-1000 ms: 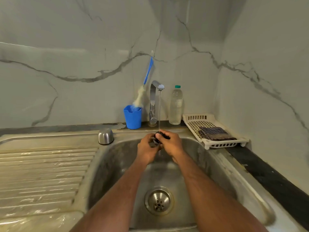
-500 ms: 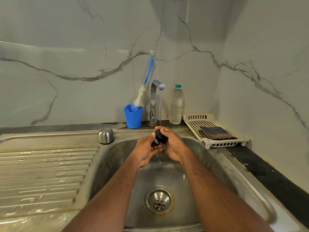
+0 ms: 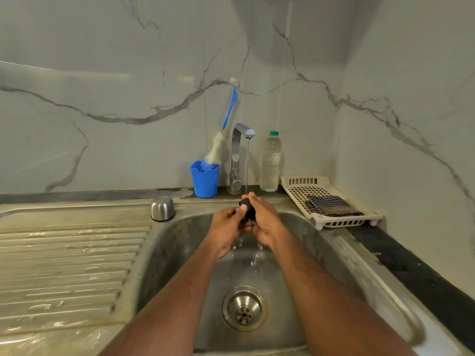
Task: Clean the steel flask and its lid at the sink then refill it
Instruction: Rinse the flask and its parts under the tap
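Both my hands hold a small black stopper lid [image 3: 248, 211] under the thin water stream from the steel tap [image 3: 237, 155], above the sink basin [image 3: 180, 242]. My right hand [image 3: 264, 222] grips the lid from the right, fingers curled over its top. My left hand [image 3: 226, 228] pinches it from the left, thumb on its side. Water drips off the hands into the basin. A steel cap [image 3: 162, 208] stands upside down on the sink's rim at the left. The flask body is not in view.
Behind the tap stand a blue cup [image 3: 204, 179] holding a blue-handled bottle brush [image 3: 226, 124] and a clear plastic bottle [image 3: 271, 163]. A white slotted tray [image 3: 303, 187] with a folded checked cloth [image 3: 331, 205] sits at the right. The wet ribbed drainboard [image 3: 64, 265] lies left; the drain [image 3: 244, 308] below.
The hands have lifted the black lid slightly toward the tap and turned it in the stream; the left thumb now lies on its side.
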Motion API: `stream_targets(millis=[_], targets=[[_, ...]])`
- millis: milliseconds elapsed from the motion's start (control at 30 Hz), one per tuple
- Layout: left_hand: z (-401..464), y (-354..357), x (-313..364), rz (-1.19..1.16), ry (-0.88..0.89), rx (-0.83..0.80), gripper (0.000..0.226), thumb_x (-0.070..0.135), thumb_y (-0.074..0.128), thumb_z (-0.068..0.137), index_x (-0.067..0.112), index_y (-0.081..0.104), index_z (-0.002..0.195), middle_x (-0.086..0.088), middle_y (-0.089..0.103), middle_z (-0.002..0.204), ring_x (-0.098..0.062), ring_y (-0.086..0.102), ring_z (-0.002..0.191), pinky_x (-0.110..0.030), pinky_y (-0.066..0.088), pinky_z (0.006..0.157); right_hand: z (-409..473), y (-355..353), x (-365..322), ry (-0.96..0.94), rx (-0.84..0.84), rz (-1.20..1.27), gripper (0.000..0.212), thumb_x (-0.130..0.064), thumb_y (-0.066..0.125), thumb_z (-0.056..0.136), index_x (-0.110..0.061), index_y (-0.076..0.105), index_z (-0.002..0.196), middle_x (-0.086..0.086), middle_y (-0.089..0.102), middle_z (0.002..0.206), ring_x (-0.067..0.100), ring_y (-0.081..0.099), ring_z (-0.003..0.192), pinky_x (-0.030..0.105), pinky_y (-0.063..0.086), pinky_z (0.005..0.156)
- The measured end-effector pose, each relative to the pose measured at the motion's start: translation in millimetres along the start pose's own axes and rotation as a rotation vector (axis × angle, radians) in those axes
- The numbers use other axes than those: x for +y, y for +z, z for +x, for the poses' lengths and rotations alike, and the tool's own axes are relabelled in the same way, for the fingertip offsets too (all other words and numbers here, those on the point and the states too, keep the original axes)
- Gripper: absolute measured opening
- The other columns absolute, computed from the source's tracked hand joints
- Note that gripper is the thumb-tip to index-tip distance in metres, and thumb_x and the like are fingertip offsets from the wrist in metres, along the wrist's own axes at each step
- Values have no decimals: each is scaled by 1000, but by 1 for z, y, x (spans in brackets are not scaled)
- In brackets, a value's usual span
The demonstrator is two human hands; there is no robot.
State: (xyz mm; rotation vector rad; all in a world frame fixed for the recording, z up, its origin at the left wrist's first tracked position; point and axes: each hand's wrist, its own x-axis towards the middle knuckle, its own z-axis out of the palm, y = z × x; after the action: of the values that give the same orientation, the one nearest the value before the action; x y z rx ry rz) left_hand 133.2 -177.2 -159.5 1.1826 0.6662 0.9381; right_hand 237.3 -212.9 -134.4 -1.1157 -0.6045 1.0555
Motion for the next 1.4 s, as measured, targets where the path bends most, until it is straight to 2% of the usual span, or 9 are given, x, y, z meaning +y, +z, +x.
stream_targets(millis=[133,333,500,667,800,1033,1167,1300,1400], targets=[[5,0,0,72,148,67,19,14,65,99,9,70,117,-12,76,102,-24,73,92,-38,62,84,5,5,5,-83,77,-26,26,-36,57,102,-16,73,105,12,76,104,28,71,101,41,59,84],[1,7,8,-161,-19,-16,25,14,58,102,4,66,123,-19,73,113,-22,72,91,-34,62,84,0,-15,-3,0,-129,194,32,-19,46,104,-14,70,124,14,69,119,24,64,94,28,53,60],[6,-5,-1,353,254,-70,41,11,72,92,24,65,130,1,74,113,-16,69,105,-35,57,92,6,-4,-1,-139,16,142,22,1,61,94,-10,74,107,11,74,111,25,69,106,32,59,79],[13,-7,-7,489,343,9,59,10,82,82,25,59,135,5,69,123,-12,65,116,-39,52,105,10,5,3,-188,159,36,11,-6,69,92,-12,77,96,8,77,102,24,71,105,37,59,90],[16,-9,-10,431,284,45,50,12,76,87,28,61,133,5,71,121,-13,65,116,-46,50,108,6,-4,-1,-38,-3,142,31,-4,43,103,-2,65,124,21,68,122,30,66,111,31,57,81],[13,-12,-7,320,268,-29,34,11,65,97,30,66,126,3,75,113,-19,69,109,-45,57,98,-5,6,-1,-14,34,79,25,-14,52,104,-11,69,122,17,72,115,22,69,89,27,53,57],[7,-13,1,151,147,-101,32,18,63,100,32,65,129,-2,73,118,-23,69,111,-45,57,92,-1,7,-3,-80,74,101,23,-18,62,99,-8,72,117,15,73,112,24,68,96,39,58,81],[1,-12,7,12,18,-136,28,25,54,105,15,64,129,-11,74,114,-24,68,93,-43,56,83,-6,0,-3,6,-96,78,26,-24,55,101,-10,68,120,15,71,106,23,66,84,33,54,63],[-1,-12,7,66,-25,-160,28,26,50,107,14,63,129,-11,72,109,-20,63,83,-39,55,74,-5,-4,-1,48,-110,69,29,-20,56,100,-8,68,122,19,69,109,28,64,92,36,54,73]])
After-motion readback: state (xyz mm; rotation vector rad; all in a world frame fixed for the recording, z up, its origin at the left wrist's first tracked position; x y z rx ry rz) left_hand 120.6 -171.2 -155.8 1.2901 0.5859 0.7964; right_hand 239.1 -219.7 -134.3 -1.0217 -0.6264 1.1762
